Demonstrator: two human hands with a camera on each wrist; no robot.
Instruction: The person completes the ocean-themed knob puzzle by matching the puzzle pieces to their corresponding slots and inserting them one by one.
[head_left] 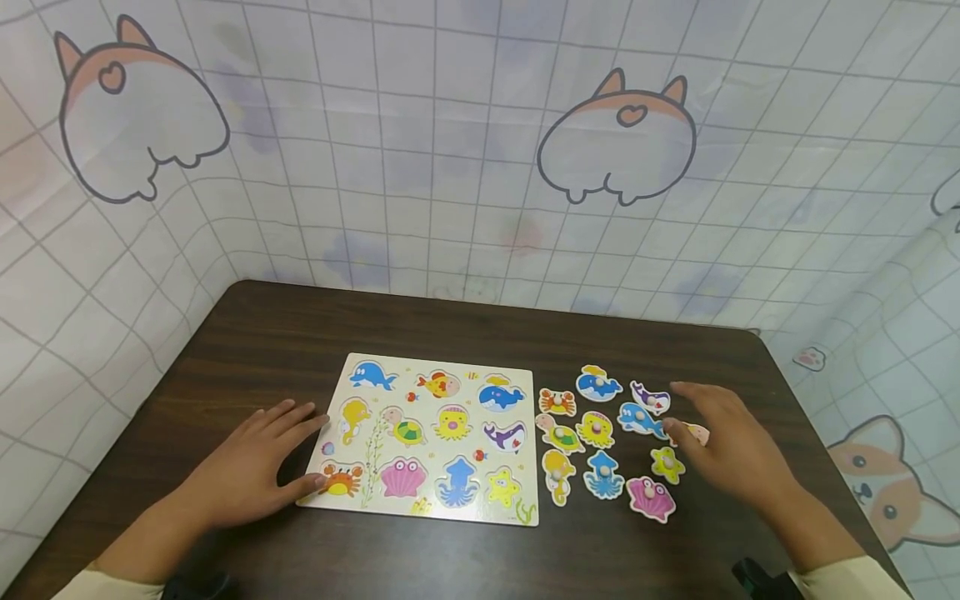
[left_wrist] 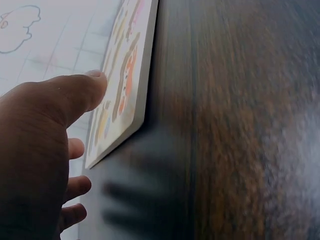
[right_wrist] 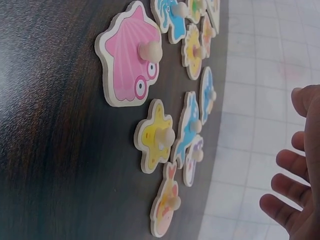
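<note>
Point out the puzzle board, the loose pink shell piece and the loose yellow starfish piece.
Puzzle board [head_left: 436, 448]: head view, on a bare patch near its middle.
Loose pink shell piece [right_wrist: 125, 62]: right wrist view, on its pink face.
Loose yellow starfish piece [right_wrist: 164, 136]: right wrist view, on its round knob.

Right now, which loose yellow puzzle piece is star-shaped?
The yellow starfish piece, just beyond the pink shell piece; only it has five points, unlike the octopus piece and seahorse piece.
</note>
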